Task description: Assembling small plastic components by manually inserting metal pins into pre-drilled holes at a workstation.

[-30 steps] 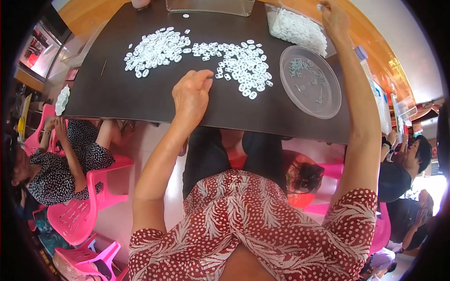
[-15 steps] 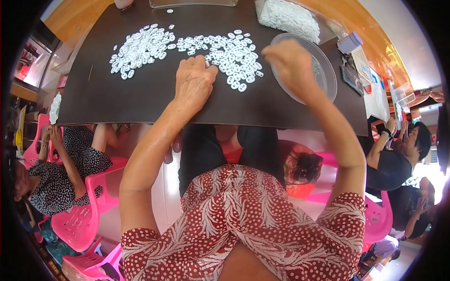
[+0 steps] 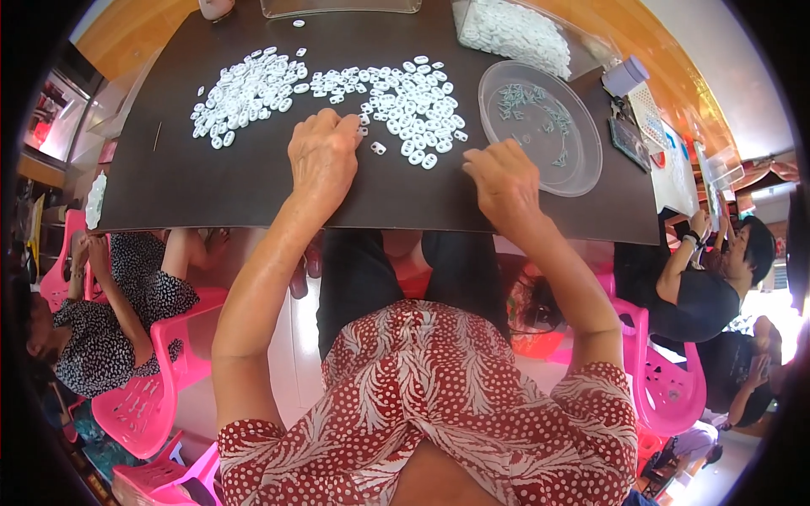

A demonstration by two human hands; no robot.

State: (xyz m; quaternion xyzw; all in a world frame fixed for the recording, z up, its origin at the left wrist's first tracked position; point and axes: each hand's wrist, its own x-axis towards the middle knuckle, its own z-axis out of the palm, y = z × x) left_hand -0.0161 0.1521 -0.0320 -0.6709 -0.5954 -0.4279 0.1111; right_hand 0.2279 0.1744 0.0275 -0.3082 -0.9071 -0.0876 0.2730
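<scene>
My left hand rests at the near side of the white pieces, its fingers curled down and pressed together. Whatever they hold is hidden beneath them. Small white oval pieces with two openings lie spread just beyond it, and one loose white piece sits to its right. My right hand is over the table by the near left rim of a round clear plastic tray. Its fingers are bent together, and I cannot make out anything in them. Small slim grey-green pieces, resembling screws, are scattered in the tray.
Another heap of white pieces lies at the left. A clear bin of white pieces stands at the far right, near a lilac-lidded container and a phone. A thin stick lies far left. People sit on both sides.
My right hand has come back from over the tray's left rim toward me, uncovering the slim pieces. My left hand has shifted slightly left and nearer, and a loose white piece now shows beside it.
</scene>
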